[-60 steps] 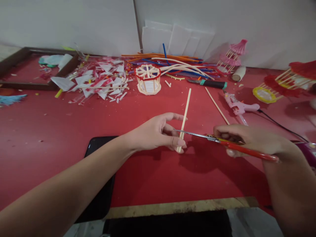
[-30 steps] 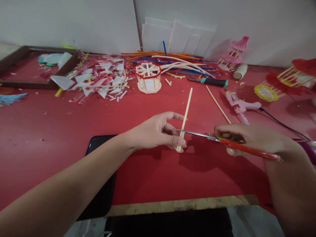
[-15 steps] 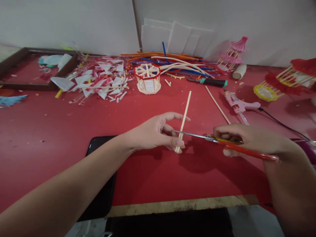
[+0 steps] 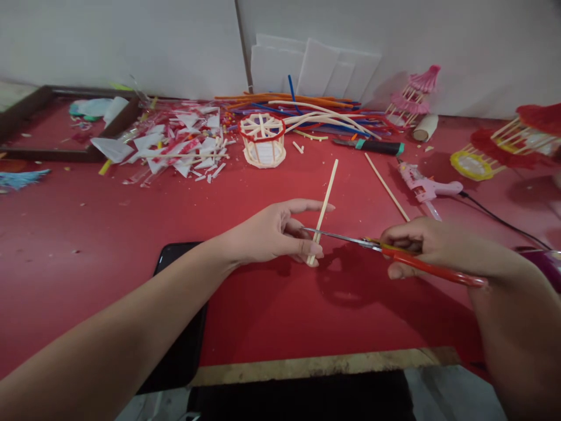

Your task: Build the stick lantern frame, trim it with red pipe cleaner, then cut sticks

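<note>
My left hand (image 4: 280, 234) pinches a pale wooden stick (image 4: 328, 193) near its lower end, with the index finger stretched along it. A shorter piece seems to lie against the stick at the thumb. My right hand (image 4: 421, 248) grips scissors (image 4: 407, 257) with red and yellow handles. Their blades reach left across the stick, just above my left thumb. Whether the blades are fully closed on the wood, I cannot tell. A second pale stick (image 4: 388, 187) lies on the red table (image 4: 272, 321) beyond my right hand.
Behind stand a small stick cage with a red rim (image 4: 263, 140), a cutter knife (image 4: 379, 146), a pink glue gun (image 4: 425, 184) with its cord, and a heap of scraps (image 4: 184, 140). A black tablet (image 4: 175, 333) lies under my left forearm. Stick towers (image 4: 504, 143) occupy the right.
Both hands, with the stick and the scissors, have shifted slightly left. The blades still cross the stick near the left thumb.
</note>
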{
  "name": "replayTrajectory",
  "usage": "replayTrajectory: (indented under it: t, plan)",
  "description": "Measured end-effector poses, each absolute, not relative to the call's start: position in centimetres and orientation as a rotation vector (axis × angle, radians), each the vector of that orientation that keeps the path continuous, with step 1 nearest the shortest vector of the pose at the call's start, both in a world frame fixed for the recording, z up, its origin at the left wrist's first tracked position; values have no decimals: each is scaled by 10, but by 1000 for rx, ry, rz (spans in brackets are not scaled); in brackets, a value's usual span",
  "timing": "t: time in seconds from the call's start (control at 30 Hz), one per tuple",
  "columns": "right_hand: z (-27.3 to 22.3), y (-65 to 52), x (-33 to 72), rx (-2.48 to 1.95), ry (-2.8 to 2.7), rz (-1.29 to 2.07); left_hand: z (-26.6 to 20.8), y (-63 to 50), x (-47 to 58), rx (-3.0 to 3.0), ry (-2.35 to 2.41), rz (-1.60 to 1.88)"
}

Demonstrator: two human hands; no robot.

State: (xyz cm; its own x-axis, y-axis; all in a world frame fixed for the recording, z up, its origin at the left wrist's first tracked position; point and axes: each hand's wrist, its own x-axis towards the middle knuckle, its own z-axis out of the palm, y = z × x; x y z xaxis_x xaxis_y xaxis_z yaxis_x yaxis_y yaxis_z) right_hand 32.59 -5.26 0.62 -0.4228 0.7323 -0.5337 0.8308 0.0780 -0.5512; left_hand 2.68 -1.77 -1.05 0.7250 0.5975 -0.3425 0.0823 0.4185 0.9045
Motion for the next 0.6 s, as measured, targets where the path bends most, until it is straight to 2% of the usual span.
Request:
replayTrajectory:
  t: [0.2,0.43,0.6]
  plan:
    - [5,-53,328,1655,2224,-1185,-10,-18,27,1143,747,362]
    - [7,-56,325,1903,2294,-1161,-18,-12,30,1210,784,559]
    - [1,-54,327,2046,2284,-1236,-24,-13,30,1478,933,552]
